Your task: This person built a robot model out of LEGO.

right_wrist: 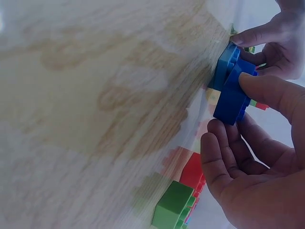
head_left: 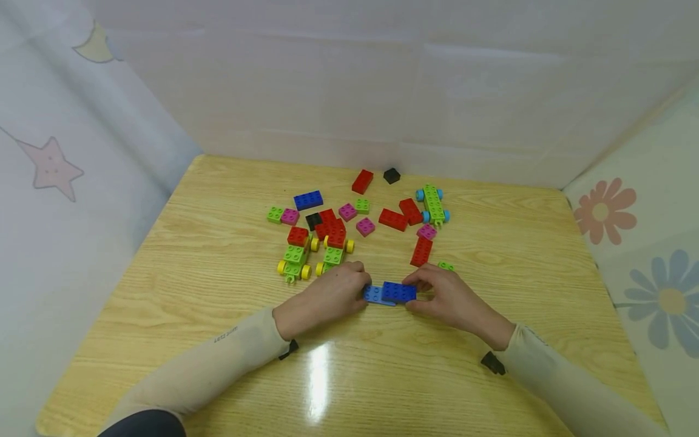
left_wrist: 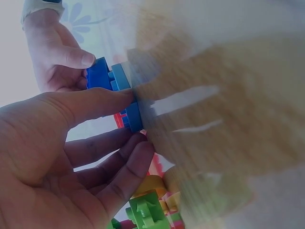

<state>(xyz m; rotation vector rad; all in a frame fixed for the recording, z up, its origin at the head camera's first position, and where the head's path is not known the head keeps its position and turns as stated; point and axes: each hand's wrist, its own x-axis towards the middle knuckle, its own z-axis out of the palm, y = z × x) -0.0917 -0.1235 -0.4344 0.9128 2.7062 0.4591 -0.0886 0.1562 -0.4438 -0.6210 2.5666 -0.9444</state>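
Left hand [head_left: 335,294] is pinching the light-blue brick [head_left: 374,295]; right hand [head_left: 449,298], the dark-blue brick [head_left: 398,292] over it. From afar, I'm favouring squaring them before pressing

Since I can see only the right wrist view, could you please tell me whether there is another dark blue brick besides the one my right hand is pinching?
Observer: Yes, the head view shows a second dark blue brick lying toward the back left of the table.
Operator: Thank you; is anything with wheels beyond the right hand?
Observer: Yes, a green wheeled base with blue wheels.
Operator: And could you say what lies near the back edge, around the middle?
Observer: A black brick, with a red brick to its left.
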